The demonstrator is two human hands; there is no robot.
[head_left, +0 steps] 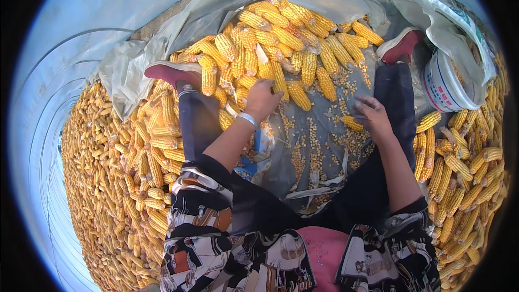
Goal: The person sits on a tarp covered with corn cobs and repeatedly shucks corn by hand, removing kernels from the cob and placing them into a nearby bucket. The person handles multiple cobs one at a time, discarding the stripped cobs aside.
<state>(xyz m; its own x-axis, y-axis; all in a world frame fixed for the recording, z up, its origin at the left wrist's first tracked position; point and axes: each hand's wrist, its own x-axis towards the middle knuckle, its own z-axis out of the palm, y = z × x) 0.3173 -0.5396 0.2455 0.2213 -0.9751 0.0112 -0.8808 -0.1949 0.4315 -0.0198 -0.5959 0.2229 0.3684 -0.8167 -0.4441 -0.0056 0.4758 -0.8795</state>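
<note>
My left hand (263, 100) reaches into the near side of a heap of yellow corn cobs (286, 38) between my feet. Its fingers are curled down and its thumb lies against an upright corn cob (279, 80); the fingertips are partly hidden. To the right, my right hand (373, 115) hovers low over a dark grey sheet (324, 154), its fingers bent but apart. A short corn cob (352, 124) lies right beside its thumb; I cannot tell whether they touch. Loose corn kernels (313, 146) are scattered over the sheet between my legs.
A white bucket (440, 84) stands by my right foot, with a pale sack (432, 13) over it. Large piles of corn cobs rise at my left (108, 184) and right (465, 184). Crumpled plastic sheeting (124, 75) edges the heap. Something blue (248, 167) lies by my left knee.
</note>
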